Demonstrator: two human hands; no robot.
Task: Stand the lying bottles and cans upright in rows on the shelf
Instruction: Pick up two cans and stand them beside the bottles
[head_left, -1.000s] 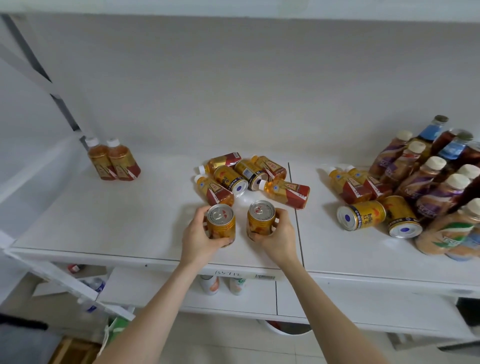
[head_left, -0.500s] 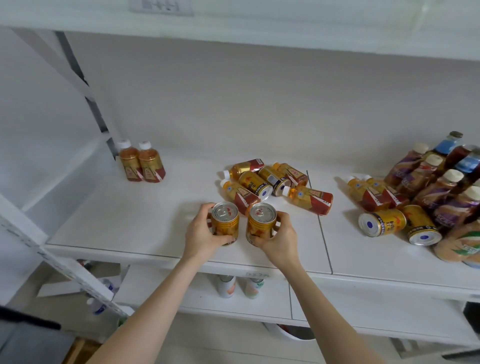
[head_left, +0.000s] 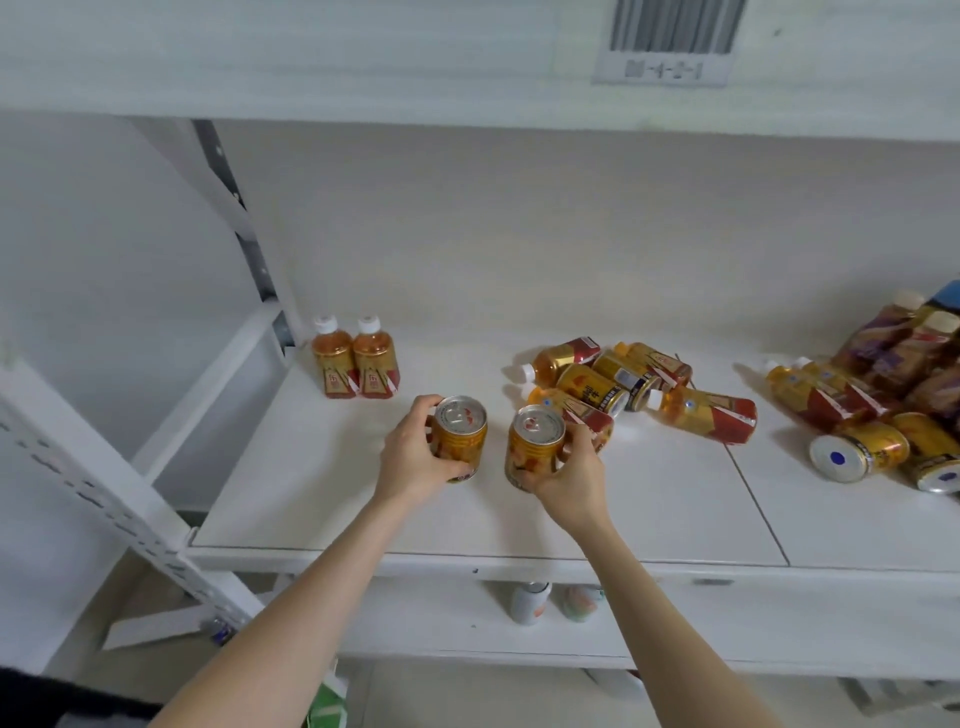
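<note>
The left grip (head_left: 415, 452) is curled round a gold can (head_left: 460, 434), thumb at the near side, fingers behind. The right grip (head_left: 569, 478) is wrapped round a second gold can (head_left: 535, 441), which leans slightly left. Both cans have their sealed tops up and stand a little apart. Whether their bases touch the white shelf (head_left: 322, 483) I cannot tell.

Just behind the right can lies a heap of bottles and cans (head_left: 613, 376). The bottles hold amber liquid. At the back left corner two bottles (head_left: 355, 361) of the same amber drink stand upright, touching. Further right lie more bottles (head_left: 826, 392) and two lying cans (head_left: 857, 452).

A pale wall (head_left: 519, 234) backs the shelf. The upper shelf edge carries a barcode label (head_left: 670, 41). On the lower shelf (head_left: 415, 618) stand two small containers (head_left: 530, 603).
</note>
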